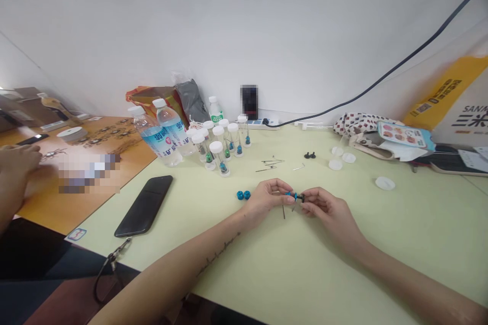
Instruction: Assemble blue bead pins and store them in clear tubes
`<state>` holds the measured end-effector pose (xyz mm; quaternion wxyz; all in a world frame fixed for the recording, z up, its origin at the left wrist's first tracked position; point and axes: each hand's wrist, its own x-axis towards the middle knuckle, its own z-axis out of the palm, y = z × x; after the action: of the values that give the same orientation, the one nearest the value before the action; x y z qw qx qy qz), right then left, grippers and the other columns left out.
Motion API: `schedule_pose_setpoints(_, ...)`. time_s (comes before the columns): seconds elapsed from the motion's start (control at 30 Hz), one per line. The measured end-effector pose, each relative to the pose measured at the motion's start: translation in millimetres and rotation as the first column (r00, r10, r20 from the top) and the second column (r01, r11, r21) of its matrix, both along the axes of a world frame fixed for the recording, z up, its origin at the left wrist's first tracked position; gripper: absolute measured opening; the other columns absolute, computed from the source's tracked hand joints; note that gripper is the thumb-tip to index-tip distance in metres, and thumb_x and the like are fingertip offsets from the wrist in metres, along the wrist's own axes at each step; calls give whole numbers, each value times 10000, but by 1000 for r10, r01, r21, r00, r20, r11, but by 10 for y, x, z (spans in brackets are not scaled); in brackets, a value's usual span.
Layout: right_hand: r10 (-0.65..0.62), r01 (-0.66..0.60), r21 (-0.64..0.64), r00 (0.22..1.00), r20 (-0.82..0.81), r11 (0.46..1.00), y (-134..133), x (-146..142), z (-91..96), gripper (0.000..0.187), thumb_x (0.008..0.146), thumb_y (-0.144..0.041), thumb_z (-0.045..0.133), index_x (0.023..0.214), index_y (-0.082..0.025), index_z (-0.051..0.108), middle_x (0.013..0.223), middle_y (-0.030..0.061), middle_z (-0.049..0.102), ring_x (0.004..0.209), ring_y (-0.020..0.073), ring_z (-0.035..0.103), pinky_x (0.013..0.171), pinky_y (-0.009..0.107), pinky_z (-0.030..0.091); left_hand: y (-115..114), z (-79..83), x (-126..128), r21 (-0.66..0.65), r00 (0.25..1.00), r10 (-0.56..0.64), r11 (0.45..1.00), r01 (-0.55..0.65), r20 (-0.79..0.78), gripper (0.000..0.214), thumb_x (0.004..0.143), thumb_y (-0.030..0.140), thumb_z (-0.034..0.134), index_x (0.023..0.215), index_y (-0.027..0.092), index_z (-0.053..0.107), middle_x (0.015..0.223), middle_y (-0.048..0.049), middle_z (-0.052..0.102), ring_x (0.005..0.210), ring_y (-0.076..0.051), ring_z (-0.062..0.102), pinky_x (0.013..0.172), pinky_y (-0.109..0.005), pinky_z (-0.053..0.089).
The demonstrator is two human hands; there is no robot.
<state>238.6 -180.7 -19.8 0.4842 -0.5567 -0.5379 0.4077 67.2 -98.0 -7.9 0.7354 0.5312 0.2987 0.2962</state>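
Observation:
My left hand (269,197) pinches a small blue metal part (291,194) between thumb and fingertips. Facing it, my right hand (327,207) grips a black disc-headed piece (301,198) that meets the blue part end to end. Thin metal pins stick out below the blue part. Two blue round parts (243,195) lie just left of my left hand. Beyond my hands are several thin metal rods (271,163), a small L-shaped key (299,167) and two black disc-headed pieces (309,155). Fine detail at the fingertips is too small to make out.
Several clear tubes with white caps (216,148) stand behind, beside water bottles (168,124). A phone (145,205) lies left. White round lids (385,183) and a pouch (364,127) are right. A black cable (366,91) hangs across. Another person's hand (17,167) is far left.

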Motion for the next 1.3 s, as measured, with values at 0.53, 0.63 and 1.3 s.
schedule_pose_setpoints(0.53, 0, 1, -18, 1000, 17, 1000, -8, 5, -4, 178, 811, -344, 553, 906, -202, 601, 837, 29, 659, 740, 160, 616, 700, 293, 520, -3, 11, -8, 19, 1000, -13, 1000, 14, -7, 334, 568, 239, 784, 838, 133, 617, 826, -38, 612, 761, -132, 584, 776, -307, 434)
schedule_pose_setpoints(0.63, -9, 9, -9, 1000, 22, 1000, -10, 5, -1, 221, 796, -347, 568, 969, -213, 597, 831, 27, 664, 734, 166, 619, 699, 303, 522, -8, 11, -5, 9, 1000, -4, 1000, 4, 9, 325, 576, 239, 781, 838, 136, 619, 812, -32, 614, 755, -125, 579, 786, -305, 432)
schedule_pose_setpoints(1.3, -8, 8, -13, 999, 34, 1000, -17, -3, 36, 239, 813, -397, 553, 962, -218, 607, 892, 34, 668, 763, 166, 613, 715, 298, 517, -18, 16, -2, 15, 1000, 3, 1000, -3, 8, 323, 573, 231, 781, 834, 134, 617, 820, -35, 607, 760, -128, 580, 784, -304, 434)
